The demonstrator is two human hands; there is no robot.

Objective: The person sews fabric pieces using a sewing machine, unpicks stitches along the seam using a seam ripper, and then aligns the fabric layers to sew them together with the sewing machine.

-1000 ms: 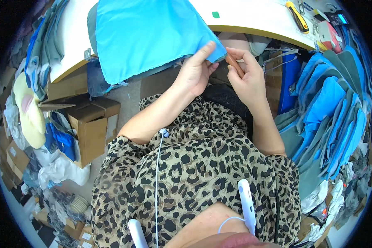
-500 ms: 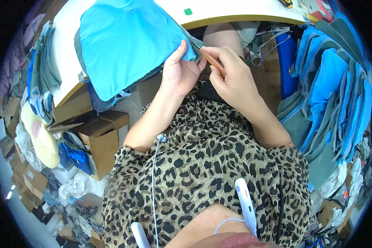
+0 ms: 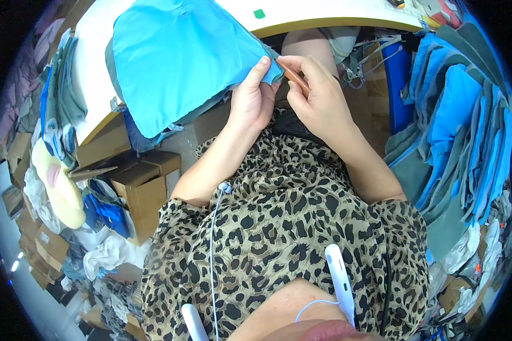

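A bright blue fabric piece [image 3: 176, 65] with a grey-green layer under it lies over the table's front edge. My left hand [image 3: 251, 101] is closed on its right-hand corner, the thumb on top and the other fingers underneath. In my closed right hand [image 3: 321, 105] is a slim tool with a reddish-brown handle [image 3: 296, 79], slanting up and left to the fabric's edge. The tool's tip is hidden at the cloth, so its exact kind cannot be made out. Both hands are close together above my lap.
A white table [image 3: 307, 11] with a yellowish edge curves around ahead. Stacked blue and grey-green cloth pieces [image 3: 458, 131] hang at the right, with more [image 3: 60, 102] at the left. An open cardboard box [image 3: 145, 193] stands below the table at left. Cables [image 3: 355, 71] dangle beneath it.
My left hand, with the fabric corner, has shifted slightly right toward the tool. My right hand has edged a little left, so the tool's front end now meets the cloth edge.
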